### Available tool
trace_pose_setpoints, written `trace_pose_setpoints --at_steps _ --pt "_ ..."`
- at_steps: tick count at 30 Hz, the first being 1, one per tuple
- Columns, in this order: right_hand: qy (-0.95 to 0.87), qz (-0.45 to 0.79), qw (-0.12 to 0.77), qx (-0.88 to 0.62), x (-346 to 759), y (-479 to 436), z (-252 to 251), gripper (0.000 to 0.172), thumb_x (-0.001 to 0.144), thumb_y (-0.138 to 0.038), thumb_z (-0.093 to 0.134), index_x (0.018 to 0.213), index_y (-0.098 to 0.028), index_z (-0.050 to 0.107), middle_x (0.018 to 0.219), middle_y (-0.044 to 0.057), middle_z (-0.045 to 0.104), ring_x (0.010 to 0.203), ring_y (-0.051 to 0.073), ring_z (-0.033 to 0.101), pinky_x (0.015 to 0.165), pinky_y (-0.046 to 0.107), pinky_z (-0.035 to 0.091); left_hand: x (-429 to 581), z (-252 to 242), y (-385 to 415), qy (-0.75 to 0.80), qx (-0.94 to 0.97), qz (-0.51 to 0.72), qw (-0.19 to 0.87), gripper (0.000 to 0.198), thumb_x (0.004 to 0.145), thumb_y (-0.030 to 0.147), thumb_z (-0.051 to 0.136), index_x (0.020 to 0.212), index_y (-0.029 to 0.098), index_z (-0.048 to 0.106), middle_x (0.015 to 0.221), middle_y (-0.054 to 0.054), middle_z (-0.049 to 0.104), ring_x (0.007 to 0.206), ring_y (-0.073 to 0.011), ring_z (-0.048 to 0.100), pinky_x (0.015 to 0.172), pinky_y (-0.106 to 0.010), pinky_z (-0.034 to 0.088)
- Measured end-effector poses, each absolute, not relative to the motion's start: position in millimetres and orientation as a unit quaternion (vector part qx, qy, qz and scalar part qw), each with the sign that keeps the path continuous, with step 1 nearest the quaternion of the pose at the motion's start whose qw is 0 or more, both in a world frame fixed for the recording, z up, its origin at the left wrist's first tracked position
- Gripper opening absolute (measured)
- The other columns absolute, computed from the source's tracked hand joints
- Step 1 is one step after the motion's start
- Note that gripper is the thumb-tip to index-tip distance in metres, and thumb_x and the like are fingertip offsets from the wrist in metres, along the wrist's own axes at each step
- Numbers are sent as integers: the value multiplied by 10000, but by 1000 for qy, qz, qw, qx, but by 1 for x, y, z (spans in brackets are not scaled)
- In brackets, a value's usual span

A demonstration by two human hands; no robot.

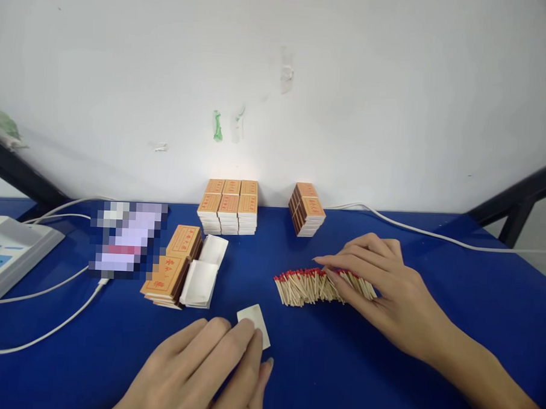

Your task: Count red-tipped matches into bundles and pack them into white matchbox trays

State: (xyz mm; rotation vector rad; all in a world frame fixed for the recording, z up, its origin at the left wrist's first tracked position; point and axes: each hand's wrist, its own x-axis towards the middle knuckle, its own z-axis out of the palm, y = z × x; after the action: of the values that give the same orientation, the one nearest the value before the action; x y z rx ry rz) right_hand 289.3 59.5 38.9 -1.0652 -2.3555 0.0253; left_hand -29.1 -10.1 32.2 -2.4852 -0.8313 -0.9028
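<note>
Head view: we look down on a blue table (311,375) against a white wall (372,112), and we take the heap of matches (312,287) as the middle of our clock. The red-headed matches lie in a low band, heads mostly toward twelve, sticks mostly toward six.

Our right hand (382,293) comes in from four o'clock and covers the heap's right part. Its index finger and thumb point toward nine, their tips near each other just at the match heads; we cannot tell whether they pinch a match. Its other fingers are bent and lie close beside the index.

Our left hand (202,364) sits at eight o'clock, well apart from the heap. Its fingers are bunched together and closed with the thumb on a pale rectangular piece (253,315), whose far end juts out toward eleven from the hand.

At nine o'clock stand white trays (200,284), just beside orange matchbox sleeves (167,273) in piles. At ten o'clock we see a block of filled-looking orange matchboxes (228,205), stacked in rows near the wall; a narrower stack (309,210) stands near twelve. A white cable (430,229) runs along two o'clock.
</note>
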Motion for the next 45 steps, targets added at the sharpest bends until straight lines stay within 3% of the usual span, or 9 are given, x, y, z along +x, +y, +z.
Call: trace_pose_setpoints --at_steps 3,7,17,25,31,33,36,41,45 --pt "-879 8 272 -391 289 60 38 239 1127 -209 625 1349 -289 661 1068 24 770 1064 270 613 904 468 394 -28 28 -13 -313 -882 -311 165 106 1057 169 679 1059 117 772 828 -26 767 674 -213 763 534 -373 577" --pt "-877 7 275 -394 288 58 38 268 1122 -199 633 1368 -302 649 1071 26 771 1055 275 621 904 474 395 -25 23 -14 -317 -905 -264 102 180 1027 125 660 854 169 685 741 0 620 618 -198 663 448 -377 460" --pt "-879 -1 279 -388 286 55 37 243 1121 -190 626 1342 -286 661 1026 19 767 1023 264 634 894 475 402 -29 11 -7 -299 -926 -227 35 282 1018 -13 557 834 199 582 778 10 554 602 -169 526 486 -392 292" --pt "-879 -7 293 -377 279 51 38 266 1099 -134 634 1330 -263 658 1009 21 758 1010 257 620 888 465 407 -31 10 -6 -322 -917 -233 21 248 1080 12 524 935 188 622 781 13 555 600 -176 561 493 -387 349" --pt "-872 0 301 -387 274 47 36 304 1085 -116 641 1338 -282 658 1049 25 766 1012 262 608 888 468 422 -28 15 -9 -353 -889 -286 58 166 1112 66 555 1126 120 711 782 11 619 584 -155 634 485 -340 474" --pt "-871 1 303 -388 273 46 36 307 1084 -111 640 1338 -284 658 1046 26 766 1011 262 608 891 468 425 -25 18 -12 -368 -872 -310 86 138 1112 129 611 1164 109 737 853 -21 693 669 -168 705 572 -330 559" --pt "-871 6 304 -387 272 45 36 289 1088 -115 633 1322 -281 664 1050 27 765 1011 259 607 890 463 426 -21 20 -15 -360 -876 -294 124 223 1137 207 595 1246 121 771 1098 -73 803 973 -232 802 892 -377 648" --pt "-873 5 314 -372 270 45 36 330 1070 -86 636 1348 -258 678 1103 29 766 1072 256 594 917 443 426 -18 15 -7 -309 -911 -249 108 361 1177 272 513 1373 85 751 1435 -123 760 1365 -296 709 1177 -414 569" --pt "-879 20 306 -365 264 42 36 364 1065 -84 632 1390 -242 675 1228 29 774 1179 256 583 992 437 426 -18 12 -3 -290 -919 -242 114 374 1186 256 492 1402 80 741 1487 -124 736 1455 -275 653 1285 -404 474"
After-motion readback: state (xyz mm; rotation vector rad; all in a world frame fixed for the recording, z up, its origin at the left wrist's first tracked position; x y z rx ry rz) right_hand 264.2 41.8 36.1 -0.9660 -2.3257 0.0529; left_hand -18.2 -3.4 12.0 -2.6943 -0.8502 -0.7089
